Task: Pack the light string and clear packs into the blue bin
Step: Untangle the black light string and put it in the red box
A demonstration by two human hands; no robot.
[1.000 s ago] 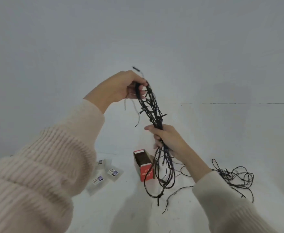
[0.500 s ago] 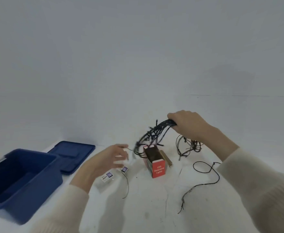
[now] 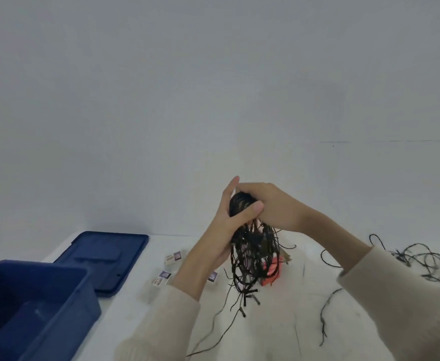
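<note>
Tangle of thin black wired light string [image 3: 252, 246], held mid-air at centre, tail trailing toward 3 o'clock. Seems light, limp, snag-prone; wants gripping at the gathered top. Clamped there by curled fingers of right hand [image 3: 273, 204] and thumb of left hand [image 3: 221, 230]. At 8 o'clock, open dark-blue plastic bin [image 3: 80, 303].

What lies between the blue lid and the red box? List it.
Head view: the clear packs, and the left hand, holding the light string, in front.

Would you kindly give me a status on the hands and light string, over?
Left hand and right hand grip the light string, bunched, in front of the red box. Loose tail trails on the table. Clear packs not yet in blue bin.
</note>
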